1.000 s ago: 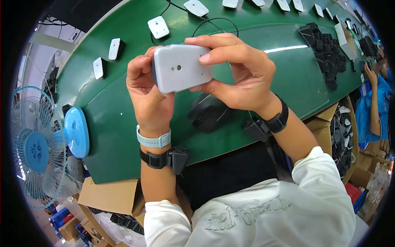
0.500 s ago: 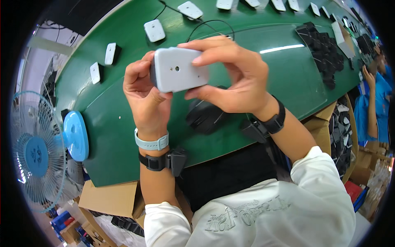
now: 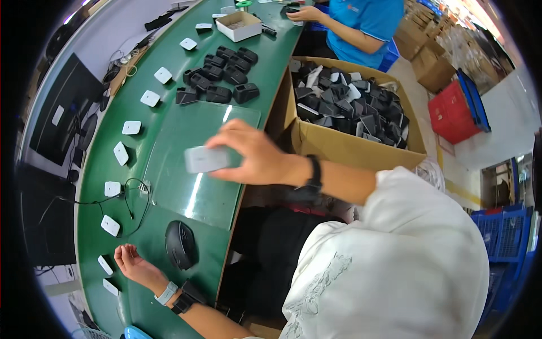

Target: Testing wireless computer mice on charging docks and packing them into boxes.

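Observation:
Between the fingers and thumb of my right hand (image 3: 254,155) is a white box-shaped device (image 3: 204,160) with rounded corners, held above a clear sheet (image 3: 217,206) on the green table. Motion blurs the device and the fingertips. My left hand (image 3: 138,266) is over the table at the lower left, its fingers loosely bent and nothing visible in them. A black computer mouse (image 3: 180,244) lies to the right of that hand. Similar white devices, such as one white device (image 3: 110,226) beyond my left hand, are spaced along the table's far side.
Several black housings (image 3: 217,73) are grouped farther up the green table (image 3: 144,226), near a small open box (image 3: 240,28). A thin black cable (image 3: 148,198) loops among the devices. Right of the table, a large carton (image 3: 350,138) is filled with black parts. A co-worker in blue (image 3: 361,28) works beyond it.
My view has swung to the right. My left hand has let go of the white device and moved apart from it. My right hand alone now carries it over the clear sheet.

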Tool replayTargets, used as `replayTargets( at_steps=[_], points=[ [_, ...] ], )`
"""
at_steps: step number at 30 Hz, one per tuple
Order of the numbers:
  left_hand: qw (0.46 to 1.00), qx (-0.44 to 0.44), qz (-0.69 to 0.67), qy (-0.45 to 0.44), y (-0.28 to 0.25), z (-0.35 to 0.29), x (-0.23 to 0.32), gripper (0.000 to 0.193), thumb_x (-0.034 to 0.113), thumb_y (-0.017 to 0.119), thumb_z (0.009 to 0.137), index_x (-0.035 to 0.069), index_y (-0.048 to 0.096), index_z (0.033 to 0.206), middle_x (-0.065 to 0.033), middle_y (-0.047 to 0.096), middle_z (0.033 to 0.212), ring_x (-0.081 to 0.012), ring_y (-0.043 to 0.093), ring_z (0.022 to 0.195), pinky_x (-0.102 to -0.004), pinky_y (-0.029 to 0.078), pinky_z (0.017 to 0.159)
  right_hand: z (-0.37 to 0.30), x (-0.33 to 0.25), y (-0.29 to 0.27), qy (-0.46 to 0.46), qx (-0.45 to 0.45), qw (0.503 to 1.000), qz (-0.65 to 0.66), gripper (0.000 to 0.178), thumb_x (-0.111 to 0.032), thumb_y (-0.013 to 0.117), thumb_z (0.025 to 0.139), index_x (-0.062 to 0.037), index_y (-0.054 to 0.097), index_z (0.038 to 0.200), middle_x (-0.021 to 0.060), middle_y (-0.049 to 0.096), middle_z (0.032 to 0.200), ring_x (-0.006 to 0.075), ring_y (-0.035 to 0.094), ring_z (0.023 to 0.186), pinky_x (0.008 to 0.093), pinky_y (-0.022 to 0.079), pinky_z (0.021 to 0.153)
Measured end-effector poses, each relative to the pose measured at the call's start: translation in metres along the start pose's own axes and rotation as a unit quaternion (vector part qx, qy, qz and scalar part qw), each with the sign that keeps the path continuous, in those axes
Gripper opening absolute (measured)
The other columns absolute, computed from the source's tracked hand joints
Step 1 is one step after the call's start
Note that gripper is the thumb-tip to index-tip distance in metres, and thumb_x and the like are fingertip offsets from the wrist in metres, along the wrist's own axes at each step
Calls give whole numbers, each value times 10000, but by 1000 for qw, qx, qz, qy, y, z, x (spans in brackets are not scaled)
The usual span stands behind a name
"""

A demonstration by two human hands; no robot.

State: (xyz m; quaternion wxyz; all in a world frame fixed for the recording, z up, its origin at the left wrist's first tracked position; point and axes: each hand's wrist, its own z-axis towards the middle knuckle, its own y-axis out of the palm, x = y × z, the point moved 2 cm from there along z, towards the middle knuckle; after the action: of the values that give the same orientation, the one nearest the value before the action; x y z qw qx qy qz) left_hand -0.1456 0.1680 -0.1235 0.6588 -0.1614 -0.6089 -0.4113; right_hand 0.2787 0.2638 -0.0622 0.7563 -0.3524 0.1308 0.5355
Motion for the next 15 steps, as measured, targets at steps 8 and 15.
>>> replayTargets(
  at_steps=[8, 15],
  points=[
    [999, 27, 33, 21, -2, 8, -3, 69, 79, 601, 997, 20, 607, 1033, -47, 617, 908, -137, 571, 799, -265, 483, 754, -73, 167, -204, 290, 42, 878, -379, 397, -273, 855, 710, -73, 681, 1006, 205, 634, 903, 401, 616, 913, 477, 515, 794],
    [997, 39, 69, 13, -31, 17, -17, 61, 73, 608, 985, 26, 605, 1024, -28, 604, 878, -128, 549, 759, -261, 466, 710, -62, 190, -203, 295, -52, 859, -415, 381, -310, 828, 735, -81, 687, 1006, 157, 697, 972, 372, 603, 1023, 467, 489, 870]
  ],
)
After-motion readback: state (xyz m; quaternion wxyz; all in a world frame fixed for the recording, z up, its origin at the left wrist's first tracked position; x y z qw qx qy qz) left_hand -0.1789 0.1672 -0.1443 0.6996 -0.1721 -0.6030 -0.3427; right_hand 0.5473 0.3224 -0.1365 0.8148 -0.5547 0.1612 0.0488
